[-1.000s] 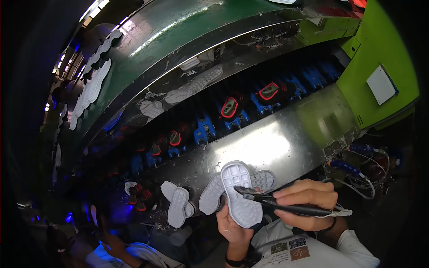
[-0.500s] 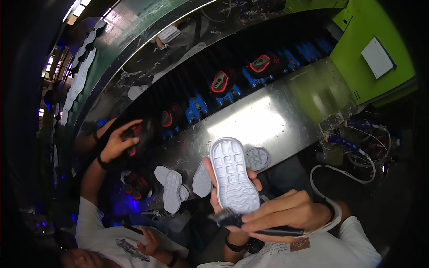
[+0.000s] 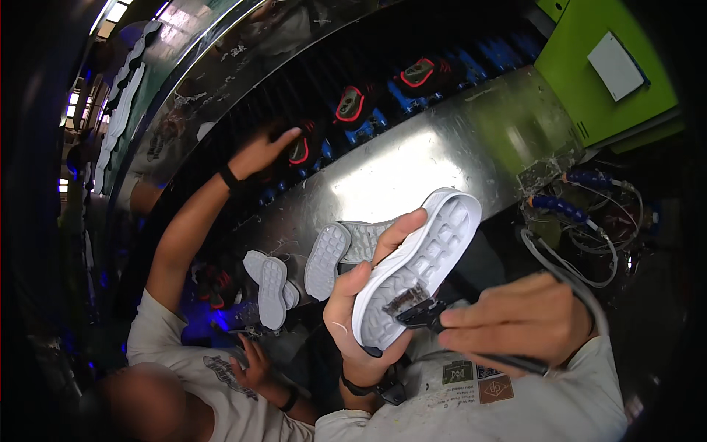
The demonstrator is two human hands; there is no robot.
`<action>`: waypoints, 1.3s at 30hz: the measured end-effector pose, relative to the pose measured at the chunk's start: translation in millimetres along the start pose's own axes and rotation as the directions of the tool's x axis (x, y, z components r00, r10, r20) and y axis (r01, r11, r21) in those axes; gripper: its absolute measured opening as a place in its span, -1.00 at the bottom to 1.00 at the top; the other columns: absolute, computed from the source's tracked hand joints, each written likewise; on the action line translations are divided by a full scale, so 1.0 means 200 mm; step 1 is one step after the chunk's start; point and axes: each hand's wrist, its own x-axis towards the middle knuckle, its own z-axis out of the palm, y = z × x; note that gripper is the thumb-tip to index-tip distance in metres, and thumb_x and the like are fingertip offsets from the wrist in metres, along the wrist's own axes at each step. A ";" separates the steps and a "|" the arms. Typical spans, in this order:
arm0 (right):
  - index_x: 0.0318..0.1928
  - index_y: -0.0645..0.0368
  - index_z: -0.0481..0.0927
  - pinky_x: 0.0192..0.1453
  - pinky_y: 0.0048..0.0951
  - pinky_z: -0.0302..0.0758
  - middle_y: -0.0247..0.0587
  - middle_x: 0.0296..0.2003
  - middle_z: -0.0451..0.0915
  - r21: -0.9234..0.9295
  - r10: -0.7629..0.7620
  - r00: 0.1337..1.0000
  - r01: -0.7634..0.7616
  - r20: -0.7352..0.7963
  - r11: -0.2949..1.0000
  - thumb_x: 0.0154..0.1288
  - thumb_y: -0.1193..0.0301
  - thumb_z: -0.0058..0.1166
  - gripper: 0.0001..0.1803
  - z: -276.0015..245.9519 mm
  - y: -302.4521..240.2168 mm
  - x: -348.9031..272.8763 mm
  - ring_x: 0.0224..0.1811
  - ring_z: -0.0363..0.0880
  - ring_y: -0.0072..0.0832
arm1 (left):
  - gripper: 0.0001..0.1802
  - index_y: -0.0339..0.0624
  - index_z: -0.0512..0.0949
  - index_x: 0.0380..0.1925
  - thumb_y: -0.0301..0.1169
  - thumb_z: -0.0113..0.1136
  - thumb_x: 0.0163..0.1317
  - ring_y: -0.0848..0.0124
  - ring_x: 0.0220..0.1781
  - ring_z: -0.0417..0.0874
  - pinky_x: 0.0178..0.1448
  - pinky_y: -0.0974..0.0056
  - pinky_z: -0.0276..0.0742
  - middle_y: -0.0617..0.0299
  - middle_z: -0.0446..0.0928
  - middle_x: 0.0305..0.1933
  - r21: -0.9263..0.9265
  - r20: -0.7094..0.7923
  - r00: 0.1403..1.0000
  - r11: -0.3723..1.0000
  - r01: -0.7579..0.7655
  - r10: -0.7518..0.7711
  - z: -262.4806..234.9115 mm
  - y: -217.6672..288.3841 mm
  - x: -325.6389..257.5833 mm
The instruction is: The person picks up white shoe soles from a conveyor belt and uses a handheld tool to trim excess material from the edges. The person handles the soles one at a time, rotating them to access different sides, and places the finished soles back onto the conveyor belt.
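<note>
My left hand (image 3: 343,313) grips a white shoe sole (image 3: 431,254) from its left edge and from below. The sole is tilted, with its raised rim and gridded inner face toward me. My right hand (image 3: 523,313) is closed around a black-handled brush (image 3: 421,314), from which a grey hose runs past the wrist. The bristles lie against the lower part of the sole's inner face, or just over it. Left of the held sole, a grey-white sole (image 3: 327,259) rests on the metal table, overlapping another sole (image 3: 361,239) partly hidden by my fingers.
Several more soles (image 3: 272,291) lie stacked at the table's near edge. Beyond the metal table (image 3: 412,177), red-and-black shoe uppers (image 3: 350,104) stand on blue holders. A co-worker's hand (image 3: 266,152) reaches to one upper. Blue jointed hoses (image 3: 560,208) and a green cabinet (image 3: 611,110) are at right.
The sole has been tilted to the right and its inner face turned up. The brush has moved from below the sole's end onto that face. The co-worker's hand has reached farther along the uppers.
</note>
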 end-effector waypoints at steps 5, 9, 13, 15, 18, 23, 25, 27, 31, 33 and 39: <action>-0.19 0.34 0.73 -0.25 -0.60 0.69 0.02 -0.13 0.72 0.144 -0.012 0.998 0.021 -0.067 0.989 0.07 0.52 0.41 -0.74 0.15 -0.13 0.04 -0.30 0.76 -0.47 | -0.25 -0.25 0.32 0.35 -0.06 -0.04 0.21 -0.05 0.57 0.09 0.59 -0.04 -0.04 -0.21 0.03 0.55 -0.275 0.393 0.911 0.961 -0.012 0.124 -0.06 -0.07 0.01; -0.10 0.45 0.67 -0.15 -0.45 0.71 0.08 -0.19 0.70 0.571 0.122 0.992 -0.080 -0.036 0.817 0.13 0.64 0.32 -0.72 0.08 -0.07 0.09 -0.22 0.77 -0.30 | -0.29 -0.18 0.36 0.33 -0.04 -0.05 0.23 -0.12 0.58 0.04 0.60 -0.14 -0.09 -0.23 0.00 0.56 -0.461 0.462 0.850 0.887 -0.012 0.252 -0.11 -0.04 0.01; -0.13 0.35 0.69 -0.18 -0.45 0.70 -0.02 -0.22 0.71 0.444 0.208 0.976 -0.212 0.060 0.870 0.17 0.58 0.35 -0.76 0.14 -0.10 0.13 -0.23 0.77 -0.30 | -0.25 -0.24 0.32 0.35 -0.08 -0.01 0.18 -0.09 0.55 0.14 0.56 -0.07 0.11 -0.18 0.06 0.55 -0.457 0.443 0.877 0.889 0.043 0.185 -0.15 0.00 0.03; -0.17 0.42 0.71 -0.22 -0.55 0.70 0.09 -0.27 0.73 0.501 -0.009 0.985 -0.078 0.170 0.862 0.06 0.58 0.44 -0.71 0.14 -0.10 0.17 -0.31 0.79 -0.31 | -0.22 -0.25 0.29 0.38 -0.08 0.01 0.17 -0.07 0.53 0.20 0.51 -0.04 0.26 -0.17 0.10 0.54 -0.415 0.420 0.894 0.909 0.033 0.159 -0.15 0.03 0.04; -0.14 0.31 0.70 -0.19 -0.45 0.69 0.00 -0.30 0.70 0.509 0.020 0.988 -0.096 0.152 0.856 0.19 0.57 0.32 -0.79 0.03 -0.12 0.17 -0.25 0.76 -0.29 | -0.09 -0.23 0.06 0.51 -0.07 0.02 0.18 0.01 0.46 0.34 0.32 0.03 0.53 -0.12 0.12 0.54 -0.372 0.232 0.958 0.925 -0.074 0.170 -0.09 0.08 0.03; -0.21 0.30 0.72 -0.14 -0.41 0.68 0.02 -0.29 0.72 -0.042 0.114 0.916 -0.140 -0.385 0.989 0.10 0.60 0.35 -0.80 0.20 -0.07 0.25 -0.29 0.76 -0.26 | -0.11 -0.19 -0.05 0.55 -0.05 -0.10 0.28 0.15 0.14 0.53 0.16 0.17 0.46 -0.06 0.38 0.35 -0.300 0.155 0.953 0.931 -0.207 0.261 -0.09 0.06 0.01; -0.20 0.32 0.73 -0.14 -0.37 0.68 0.06 -0.23 0.72 0.071 -0.025 0.982 0.039 -0.188 0.997 0.11 0.54 0.39 -0.77 0.30 -0.14 0.26 -0.26 0.77 -0.21 | -0.14 -0.18 -0.02 0.54 -0.06 -0.12 0.29 0.15 0.19 0.52 0.23 0.15 0.44 -0.07 0.37 0.37 -0.306 0.171 0.946 0.928 -0.213 0.274 -0.12 0.10 0.03; -0.20 0.32 0.73 -0.24 -0.50 0.63 -0.04 -0.27 0.73 0.202 0.102 0.982 -0.070 -0.156 0.977 0.11 0.61 0.36 -0.80 0.16 0.01 0.31 -0.35 0.74 -0.43 | -0.16 -0.17 0.00 0.54 -0.09 -0.14 0.29 0.15 0.28 0.49 0.33 0.13 0.41 -0.04 0.29 0.45 -0.229 -0.146 0.941 0.915 -0.332 0.305 -0.04 0.14 -0.05; -0.10 0.26 0.69 -0.21 -0.52 0.61 -0.14 -0.31 0.72 0.159 0.305 0.835 -0.261 -0.457 0.952 0.12 0.64 0.34 -0.72 0.13 -0.01 0.40 -0.31 0.72 -0.48 | -0.12 -0.25 -0.01 0.53 -0.09 -0.16 0.23 0.24 0.44 0.38 0.39 0.18 0.38 0.05 0.17 0.55 0.030 -0.055 0.942 0.943 -0.330 0.332 0.04 0.21 0.03; -0.14 0.23 0.71 -0.12 -0.45 0.65 -0.05 -0.23 0.74 0.117 0.093 0.985 -0.076 -0.146 0.990 0.09 0.57 0.41 -0.73 0.10 -0.15 0.37 -0.27 0.75 -0.34 | -0.13 -0.23 0.02 0.53 -0.03 -0.17 0.27 0.22 0.37 0.45 0.31 0.16 0.45 0.03 0.22 0.51 0.025 0.103 0.876 0.879 -0.475 0.471 0.10 0.31 0.17; -0.42 0.36 0.67 -0.43 -0.56 0.57 0.08 -0.45 0.69 0.458 0.284 0.879 -0.086 -0.384 0.885 -0.13 0.55 0.38 -0.79 0.18 0.00 0.20 -0.52 0.66 -0.39 | -0.31 -0.26 0.11 0.49 -0.11 -0.16 0.48 0.02 0.20 0.58 0.22 0.04 0.54 -0.17 0.37 0.39 0.639 0.145 0.736 0.505 -0.580 0.661 0.44 0.96 0.75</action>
